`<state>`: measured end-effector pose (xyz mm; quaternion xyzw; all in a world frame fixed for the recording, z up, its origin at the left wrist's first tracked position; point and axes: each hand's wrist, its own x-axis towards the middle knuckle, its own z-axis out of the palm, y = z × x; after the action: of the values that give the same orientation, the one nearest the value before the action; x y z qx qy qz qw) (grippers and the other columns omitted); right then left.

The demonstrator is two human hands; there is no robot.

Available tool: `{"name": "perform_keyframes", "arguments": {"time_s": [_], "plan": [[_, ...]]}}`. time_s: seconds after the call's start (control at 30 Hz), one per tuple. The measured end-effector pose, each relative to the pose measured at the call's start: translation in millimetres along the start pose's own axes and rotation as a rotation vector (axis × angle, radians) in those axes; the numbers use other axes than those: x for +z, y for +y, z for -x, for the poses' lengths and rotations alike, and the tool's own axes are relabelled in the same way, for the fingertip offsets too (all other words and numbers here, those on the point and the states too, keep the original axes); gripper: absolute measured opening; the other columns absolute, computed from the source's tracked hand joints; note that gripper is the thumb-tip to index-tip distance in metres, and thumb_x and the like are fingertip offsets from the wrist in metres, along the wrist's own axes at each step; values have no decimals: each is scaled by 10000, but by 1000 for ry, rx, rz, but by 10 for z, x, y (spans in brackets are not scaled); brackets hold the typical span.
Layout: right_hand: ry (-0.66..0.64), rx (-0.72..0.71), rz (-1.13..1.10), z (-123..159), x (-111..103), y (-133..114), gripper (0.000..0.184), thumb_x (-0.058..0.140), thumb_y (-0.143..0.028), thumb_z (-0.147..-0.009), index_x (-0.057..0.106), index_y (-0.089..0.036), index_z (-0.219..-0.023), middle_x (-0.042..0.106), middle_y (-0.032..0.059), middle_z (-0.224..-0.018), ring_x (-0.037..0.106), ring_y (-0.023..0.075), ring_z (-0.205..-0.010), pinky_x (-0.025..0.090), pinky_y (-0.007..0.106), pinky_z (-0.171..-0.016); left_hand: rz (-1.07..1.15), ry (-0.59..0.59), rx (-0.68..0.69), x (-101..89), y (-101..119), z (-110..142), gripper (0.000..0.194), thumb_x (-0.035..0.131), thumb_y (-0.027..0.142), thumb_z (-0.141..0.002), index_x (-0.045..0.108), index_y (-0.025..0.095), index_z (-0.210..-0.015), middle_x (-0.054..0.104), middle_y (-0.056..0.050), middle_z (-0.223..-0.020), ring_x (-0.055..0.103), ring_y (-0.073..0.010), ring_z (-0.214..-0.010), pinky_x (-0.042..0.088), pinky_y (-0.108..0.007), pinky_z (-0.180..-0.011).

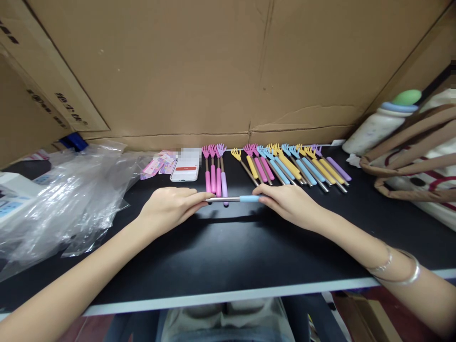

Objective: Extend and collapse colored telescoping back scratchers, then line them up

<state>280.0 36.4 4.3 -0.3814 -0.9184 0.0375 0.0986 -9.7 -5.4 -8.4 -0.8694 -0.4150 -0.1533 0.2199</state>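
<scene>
At the centre of the frame, the fingers of the left hand [169, 204] pinch the metal part of a blue-gripped rod [231, 199], held level above the worktop [228, 266]; those of the right hand [294, 202] pinch its blue grip. Pink and purple back scratchers [213, 178] lie just left of centre, a multicoloured row [290, 166] right of centre, clear plastic bags [92, 190] at the left

Silver on your right forearm [351, 240]
You wear slim bangles [415, 274], lower right, and beige cloth [228, 320] at bottom centre.
</scene>
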Motion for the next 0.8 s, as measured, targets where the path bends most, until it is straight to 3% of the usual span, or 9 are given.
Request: {"name": "perform_keyframes", "arguments": {"time_s": [0.17,0.33,0.53,0.67,0.8], "plan": [[-5,-12,-35,12,-3,1,292,300,-360,-942,551,-221,-998,653,10,-792,606,144,-680,355,237,-616,5,-6,-1,-8,18,-10,310,365,364,-940,628,282,-1081,669,22,-699,588,-112,-564,291,-216,-474],[41,-20,-30,24,0,7,237,407,-403,-902,549,-230,-977,607,-26,-670,556,124,-595,325,227,-572,13,-53,-23,-26,31,-22,290,382,348,-928,602,285,-1106,692,14,-785,620,-129,-635,350,-221,-518],[105,-2,-25,21,-30,93,168,488,-375,-864,566,-246,-940,614,-40,-676,527,103,-561,314,213,-549,20,-121,-52,-46,-92,-10,276,401,340,-915,586,288,-1113,697,-2,-919,644,-144,-763,407,-229,-596],[137,1,-41,18,-81,153,186,495,-392,-859,572,-242,-937,613,-35,-687,521,104,-573,318,210,-551,-36,-71,-102,-71,-171,-4,267,400,400,-912,635,287,-970,706,9,-904,652,-146,-761,387,-231,-552],[140,25,-20,22,-143,176,214,512,-414,-846,570,-246,-966,617,-30,-717,538,113,-612,321,210,-563,-57,-27,-67,-96,-173,-4,281,392,400,-915,645,278,-936,712,12,-863,651,-135,-721,364,-230,-528]]}}
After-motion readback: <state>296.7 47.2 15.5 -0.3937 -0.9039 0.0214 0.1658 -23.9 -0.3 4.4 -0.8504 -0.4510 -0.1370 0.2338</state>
